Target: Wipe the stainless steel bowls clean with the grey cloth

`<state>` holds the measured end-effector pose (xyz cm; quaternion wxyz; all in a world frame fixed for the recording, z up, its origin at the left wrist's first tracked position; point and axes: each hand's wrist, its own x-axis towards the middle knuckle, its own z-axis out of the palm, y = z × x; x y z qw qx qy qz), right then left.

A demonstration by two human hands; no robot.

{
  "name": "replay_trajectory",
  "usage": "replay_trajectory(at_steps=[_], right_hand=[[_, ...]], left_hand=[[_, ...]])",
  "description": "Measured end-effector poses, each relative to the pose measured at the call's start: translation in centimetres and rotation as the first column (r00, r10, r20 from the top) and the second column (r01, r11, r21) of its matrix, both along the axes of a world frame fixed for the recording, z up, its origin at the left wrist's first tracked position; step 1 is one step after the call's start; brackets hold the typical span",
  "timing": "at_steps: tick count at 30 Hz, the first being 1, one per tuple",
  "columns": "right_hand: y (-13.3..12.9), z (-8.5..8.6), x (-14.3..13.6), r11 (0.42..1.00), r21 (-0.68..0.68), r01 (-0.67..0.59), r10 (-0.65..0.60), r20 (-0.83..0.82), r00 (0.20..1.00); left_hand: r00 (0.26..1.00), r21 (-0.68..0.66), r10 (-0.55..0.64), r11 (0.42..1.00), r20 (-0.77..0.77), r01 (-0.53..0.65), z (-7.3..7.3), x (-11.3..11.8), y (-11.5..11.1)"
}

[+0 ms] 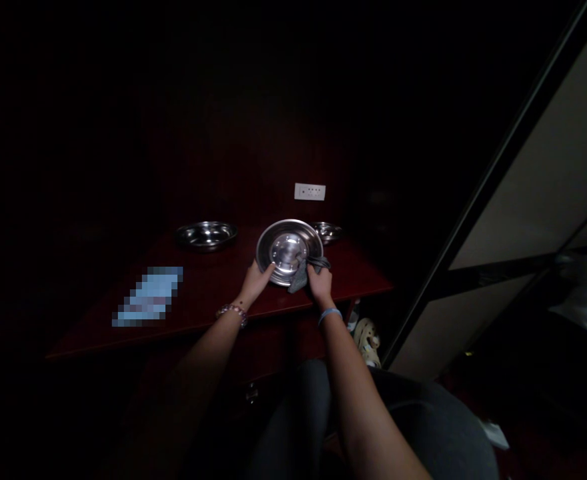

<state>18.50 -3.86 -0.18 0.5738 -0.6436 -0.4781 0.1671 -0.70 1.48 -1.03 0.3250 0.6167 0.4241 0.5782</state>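
A shiny metal bowl is held up, tilted toward me, over the front of a dark red desk. My left hand grips its lower left rim, with the thumb on the inner side. On the right side, my right hand is closed on a grey cloth, which lies against the bowl's lower right rim and inner wall. The right fingers are partly hidden by the cloth.
Another metal bowl stands on the desk at the back left, and a smaller one is partly behind the held bowl. A blurred-out light blue patch lies at left. A wall socket and beige clogs are visible.
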Motion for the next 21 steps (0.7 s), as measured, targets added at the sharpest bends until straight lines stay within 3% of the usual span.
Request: replay_trajectory(at_steps=[8, 15, 19, 21], right_hand=[[-0.1, 0.5, 0.3, 0.994, -0.100, -0.038, 0.038, -0.004, 0.999], [0.9, 1.1, 0.3, 0.949, -0.316, 0.017, 0.009, 0.081, 0.997], [1.1, 0.6, 0.2, 0.948, -0.313, 0.060, -0.029, 0.104, 0.994], [1.3, 0.2, 0.3, 0.972, -0.235, 0.019, 0.000, 0.080, 0.997]], left_hand=[[0.998, 0.041, -0.014, 0.999, 0.057, 0.011, -0.7, -0.3, 0.8], [0.997, 0.019, 0.014, 1.000, 0.079, -0.016, -1.1, -0.4, 1.1], [0.997, 0.011, 0.005, 1.000, 0.076, -0.006, -0.8, -0.4, 0.9], [0.996, -0.003, 0.001, 1.000, 0.090, -0.001, -0.6, -0.4, 0.7]])
